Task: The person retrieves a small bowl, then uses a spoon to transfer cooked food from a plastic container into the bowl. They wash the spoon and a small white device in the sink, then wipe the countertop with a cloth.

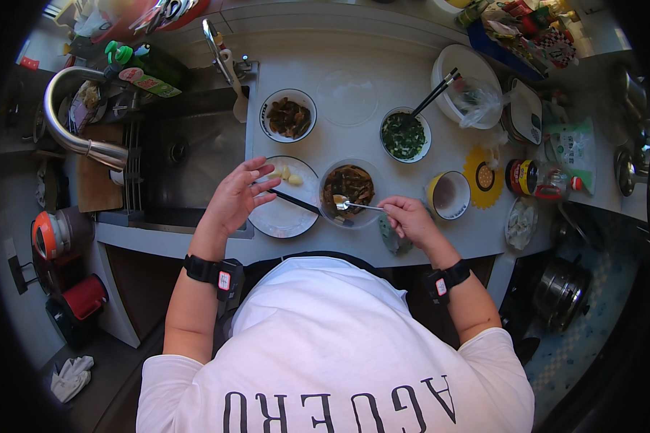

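My right hand (409,216) grips the handle of a metal spoon (357,205). The spoon's bowl rests over dark brown, sauced food (352,181) in a clear plastic bowl (377,187). Fingers apart, my left hand (238,197) hovers above the left side of a white plate (281,224) and holds nothing. Peeled garlic cloves (286,173) lie on that plate, and black chopsticks (295,201) cross it. A white bowl of brown food (288,118) stands behind the plate. Chopped greens fill another bowl (405,135), with dark chopsticks (436,92) leaning in it.
On the left is a steel sink (195,146) with a curved faucet (59,124) and green pump bottle (146,70). To the right stand a yellow-rimmed bowl (450,196), sunflower mat (483,176), dark-labelled jar (521,177) and large white basin (447,57). A steel pot (563,295) sits lower right.
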